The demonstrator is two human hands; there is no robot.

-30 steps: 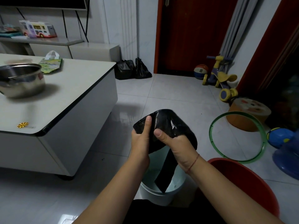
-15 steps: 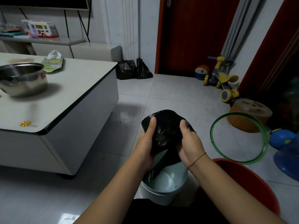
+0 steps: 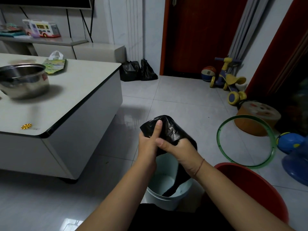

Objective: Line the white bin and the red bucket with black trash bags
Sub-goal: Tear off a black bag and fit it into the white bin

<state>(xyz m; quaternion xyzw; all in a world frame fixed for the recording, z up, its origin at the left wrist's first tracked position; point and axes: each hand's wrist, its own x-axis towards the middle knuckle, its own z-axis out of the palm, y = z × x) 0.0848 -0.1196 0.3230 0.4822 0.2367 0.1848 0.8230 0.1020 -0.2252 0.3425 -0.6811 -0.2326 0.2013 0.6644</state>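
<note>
Step in hand: opening black trash bag (image 3: 168, 130). Mouth pinched under thumbs of left hand (image 3: 148, 145) and right hand (image 3: 180, 151); tail hanging into white bin (image 3: 155, 195) at six o'clock. At four o'clock, red bucket (image 3: 250, 185), apparently unlined. Next: spread mouth, fold over bin rim.

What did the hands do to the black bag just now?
The left hand and right hand kept gripping the bag. Half a second ago they held its sides, apart; now they are close together, thumbs on its near face. Its tail still hangs in the bin; the bucket stayed put.
</note>
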